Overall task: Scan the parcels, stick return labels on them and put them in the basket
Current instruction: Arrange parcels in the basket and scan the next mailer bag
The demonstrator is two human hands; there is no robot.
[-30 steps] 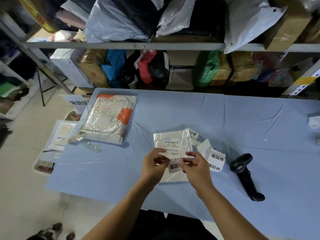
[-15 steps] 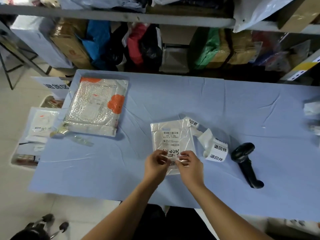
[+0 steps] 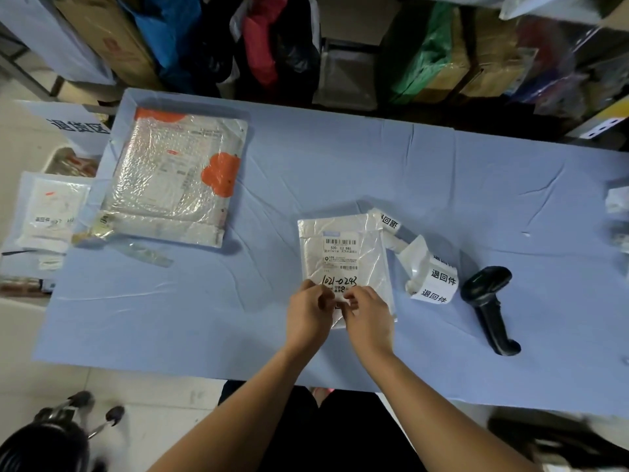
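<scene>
A small white parcel (image 3: 343, 253) with a barcode label and handwritten numbers lies on the blue table (image 3: 340, 172). My left hand (image 3: 308, 311) and my right hand (image 3: 369, 318) meet over its near edge and pinch a white return label (image 3: 343, 294) between their fingertips. A curled strip of return labels (image 3: 432, 277) lies just right of the parcel. The black scanner (image 3: 490, 304) lies further right. A larger bubble-wrapped parcel (image 3: 173, 178) with orange patches sits at the table's left end.
A basket (image 3: 41, 219) with a labelled parcel in it stands on the floor left of the table. Shelves packed with boxes and bags run behind the table. A black wheeled object (image 3: 51, 434) is at the lower left on the floor.
The camera has tilted down and closer. My hands with the label have moved lower on the small parcel, towards its near edge.
</scene>
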